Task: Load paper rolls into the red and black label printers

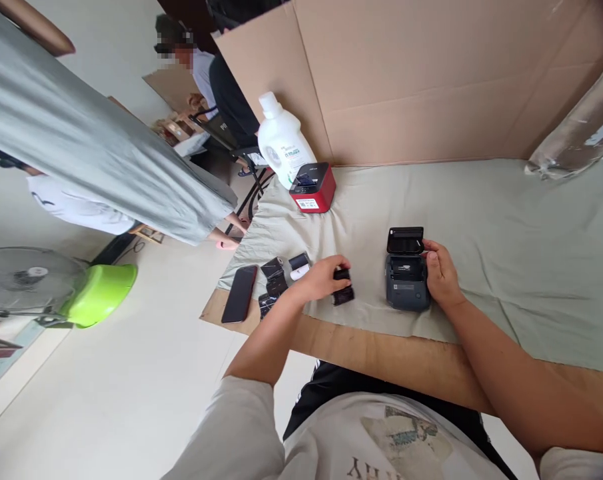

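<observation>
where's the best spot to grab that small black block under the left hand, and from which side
Pinch the small black block across its narrow sides, coming from above, much as the left hand does now. It lies flat on the cloth, with open space toward the grey printer, which the right hand holds.

One camera is sitting on the person's head, looking forward and down. It is seeing the worktop [481, 220] from close up, with both arms reaching in from the bottom and the floor lying off to the left.

Shirt [381, 460] print, partly cut off: maybe "…HY". Bottle [281, 143] & red printer [312, 188] labels too small.
</observation>
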Demonstrator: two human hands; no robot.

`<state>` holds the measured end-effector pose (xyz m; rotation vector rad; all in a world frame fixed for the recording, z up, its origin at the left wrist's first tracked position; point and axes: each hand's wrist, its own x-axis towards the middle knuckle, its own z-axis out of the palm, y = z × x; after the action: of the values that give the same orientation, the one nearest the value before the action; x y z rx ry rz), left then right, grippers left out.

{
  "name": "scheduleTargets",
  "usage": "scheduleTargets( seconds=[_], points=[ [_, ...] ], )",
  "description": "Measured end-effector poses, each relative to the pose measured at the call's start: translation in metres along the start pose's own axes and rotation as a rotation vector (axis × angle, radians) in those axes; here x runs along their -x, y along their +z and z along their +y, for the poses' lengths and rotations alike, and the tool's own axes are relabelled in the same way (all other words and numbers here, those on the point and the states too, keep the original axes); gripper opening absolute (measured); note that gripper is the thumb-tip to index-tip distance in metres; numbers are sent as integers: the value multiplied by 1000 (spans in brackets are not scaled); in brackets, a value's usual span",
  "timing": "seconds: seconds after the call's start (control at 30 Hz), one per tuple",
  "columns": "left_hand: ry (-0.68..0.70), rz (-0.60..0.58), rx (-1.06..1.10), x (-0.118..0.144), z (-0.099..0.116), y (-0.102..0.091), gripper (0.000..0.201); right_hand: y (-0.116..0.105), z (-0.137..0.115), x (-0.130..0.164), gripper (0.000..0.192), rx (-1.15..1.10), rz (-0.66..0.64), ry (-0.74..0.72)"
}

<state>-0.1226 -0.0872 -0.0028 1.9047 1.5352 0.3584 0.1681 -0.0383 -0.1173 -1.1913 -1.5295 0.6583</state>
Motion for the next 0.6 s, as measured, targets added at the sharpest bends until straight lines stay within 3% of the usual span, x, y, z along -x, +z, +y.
scheduleTargets(
  seconds=[0.1, 0.2, 0.3, 0.37, 0.4, 0.47, 0.53, 0.6],
  points=[
    [-79, 44, -198, 25, -36, -8, 25, 1, 1, 0, 51, 1, 0, 5],
    [-12, 127, -299, 37, -60, -11, 22, 1, 1, 0, 50, 9, 6, 6],
    [-30, 379, -329, 40, -79, -28, 20, 1, -1, 0, 51, 14, 15, 1],
    [-210, 503, -421, 40, -95, -47, 33, 1, -2, 0, 51, 8, 21, -4],
    [-338, 490, -478, 39, -104, -55, 39, 1, -3, 0, 51, 4, 22, -6],
    [-551, 337, -535, 37, -121, -67, 48, 1, -4, 0, 50, 0, 20, -11],
    [-633, 208, -544, 34, -133, -71, 50, 1, -6, 0, 49, 5, 18, -17],
    [-637, 215, -540, 33, -135, -70, 47, 1, -7, 0, 49, 12, 21, -23]
  ],
)
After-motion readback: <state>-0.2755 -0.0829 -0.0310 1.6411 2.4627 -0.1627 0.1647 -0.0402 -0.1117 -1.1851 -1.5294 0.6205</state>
